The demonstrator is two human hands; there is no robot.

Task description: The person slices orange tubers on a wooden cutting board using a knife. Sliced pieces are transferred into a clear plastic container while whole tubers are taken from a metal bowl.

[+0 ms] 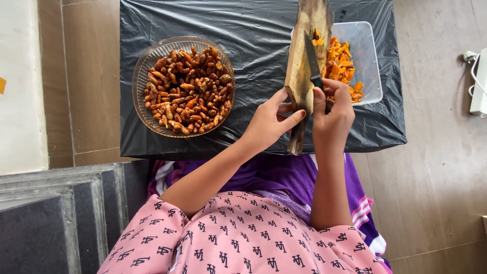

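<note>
A long wooden board (pixel 303 66) is tilted up over a clear plastic tub (pixel 366 56) that holds several orange cut pieces (pixel 341 63). My left hand (pixel 274 121) grips the board's near end. My right hand (pixel 332 111) is shut on a dark-handled knife (pixel 313 60), whose blade lies flat on the board, tip pointing away. A few orange bits (pixel 316 38) rest on the board beside the blade. To the left stands a ribbed glass bowl (pixel 143 71) heaped with brown turmeric roots (pixel 188 90).
A black plastic sheet (pixel 253 30) covers the floor under bowl, board and tub. Beige floor tiles lie around it. A white power strip (pixel 478 83) with a cable sits at the right edge. A dark stone step (pixel 56 213) is at lower left.
</note>
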